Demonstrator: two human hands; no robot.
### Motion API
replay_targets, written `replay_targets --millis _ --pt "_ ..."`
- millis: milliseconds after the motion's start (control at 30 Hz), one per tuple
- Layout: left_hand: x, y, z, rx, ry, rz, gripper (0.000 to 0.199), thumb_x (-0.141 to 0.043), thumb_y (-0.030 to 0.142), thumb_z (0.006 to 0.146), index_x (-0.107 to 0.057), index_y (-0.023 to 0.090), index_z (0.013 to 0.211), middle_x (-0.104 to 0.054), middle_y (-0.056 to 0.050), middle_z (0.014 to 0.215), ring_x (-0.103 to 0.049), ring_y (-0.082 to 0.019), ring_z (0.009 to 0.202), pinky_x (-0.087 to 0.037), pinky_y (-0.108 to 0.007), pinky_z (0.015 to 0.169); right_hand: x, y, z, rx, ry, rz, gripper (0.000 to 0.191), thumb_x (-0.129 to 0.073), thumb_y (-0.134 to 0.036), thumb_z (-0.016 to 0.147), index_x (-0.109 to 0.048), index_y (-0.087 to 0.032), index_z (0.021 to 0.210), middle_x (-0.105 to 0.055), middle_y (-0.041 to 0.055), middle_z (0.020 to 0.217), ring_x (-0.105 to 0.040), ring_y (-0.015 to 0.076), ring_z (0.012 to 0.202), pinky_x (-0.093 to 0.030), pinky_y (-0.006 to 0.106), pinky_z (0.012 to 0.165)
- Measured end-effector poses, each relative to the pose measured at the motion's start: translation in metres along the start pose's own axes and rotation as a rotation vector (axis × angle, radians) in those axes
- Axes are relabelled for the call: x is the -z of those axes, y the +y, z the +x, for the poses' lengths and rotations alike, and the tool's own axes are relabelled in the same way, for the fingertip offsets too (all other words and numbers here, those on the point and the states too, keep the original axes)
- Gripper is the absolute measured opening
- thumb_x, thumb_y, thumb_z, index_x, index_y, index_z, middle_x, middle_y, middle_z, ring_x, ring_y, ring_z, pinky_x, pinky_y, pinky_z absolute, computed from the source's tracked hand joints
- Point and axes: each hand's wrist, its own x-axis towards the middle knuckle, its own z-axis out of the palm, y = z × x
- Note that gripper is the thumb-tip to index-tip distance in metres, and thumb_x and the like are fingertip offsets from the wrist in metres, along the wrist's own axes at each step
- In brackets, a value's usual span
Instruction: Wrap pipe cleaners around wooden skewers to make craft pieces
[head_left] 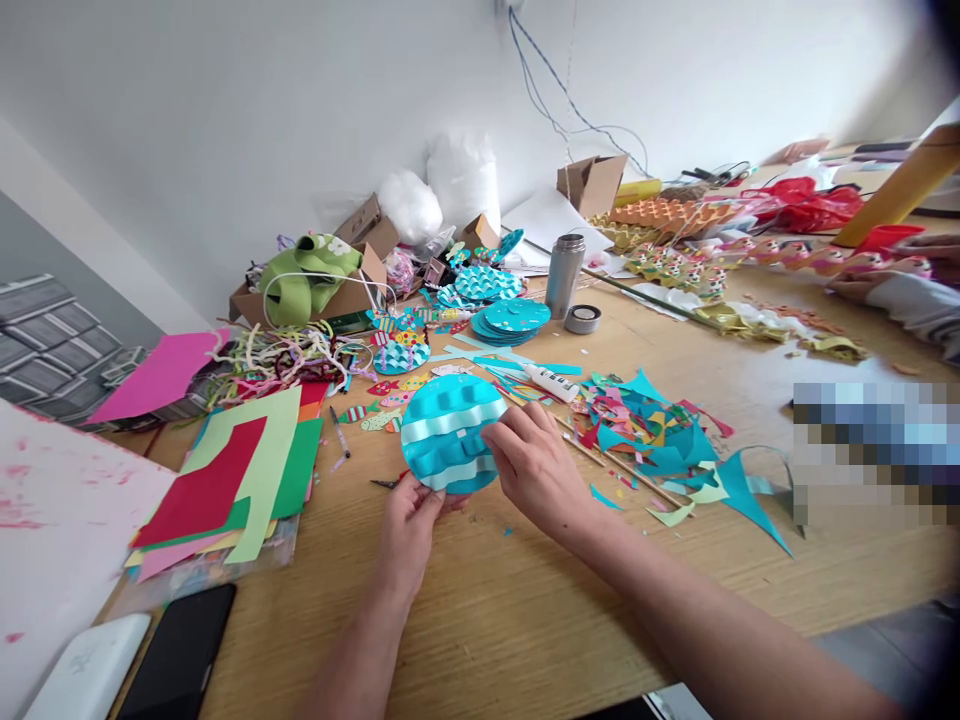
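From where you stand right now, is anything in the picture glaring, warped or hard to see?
In the head view: soft light, with pale glare on the tabletop toward the right; edges look stretched, probably by a wide lens; the right-hand corners darken; a pixelated patch at right hides what is there; the held blue disc looks fairly clear.

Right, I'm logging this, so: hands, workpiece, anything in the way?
Left hand grips round turquoise wavy-striped paper disc by lower edge. Right hand, fingertips at disc's right side. Only hands overlap it; small patterned paper fish close by.
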Motion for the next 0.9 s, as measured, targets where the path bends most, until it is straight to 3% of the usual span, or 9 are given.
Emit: replay_targets --millis 267,667,900 --pt "0.0001 0.0005 -0.0005 -0.008 -0.003 0.0 0.029 -0.075 0.032 0.064 -0.067 0.013 0.084 -0.073 -0.01 0.084 -0.069 -0.026 0.077 -0.054 -0.039 0.075 -0.0036 -0.002 -0.0034 0.057 0.007 0.293 0.015 -0.041 -0.011 0.091 -0.054 -0.017 0.096 -0.062 0.0064 0.082 -0.046 0.0216 0.087 -0.039 0.034 0.073" --pt "-0.0001 0.0012 -0.0024 -0.046 -0.065 0.031 0.031 -0.071 0.031 0.07 -0.067 0.014 0.096 -0.073 -0.01 0.09 -0.068 -0.027 0.087 -0.053 -0.038 0.076 -0.0025 -0.0012 -0.0029 0.063 0.02 0.236 0.013 -0.041 -0.015 0.093 -0.054 -0.018 0.096 -0.065 0.0072 0.079 -0.047 0.0231 0.089 -0.039 0.037 0.075" --pt "0.0004 0.0013 -0.0018 -0.041 -0.058 0.02 0.027 -0.072 0.031 0.069 -0.066 0.013 0.088 -0.073 -0.01 0.087 -0.068 -0.028 0.088 -0.054 -0.038 0.075 -0.0009 -0.0031 -0.0044 0.088 0.013 0.223 0.013 -0.042 -0.015 0.092 -0.055 -0.017 0.095 -0.065 0.0069 0.078 -0.047 0.0232 0.091 -0.038 0.036 0.073"
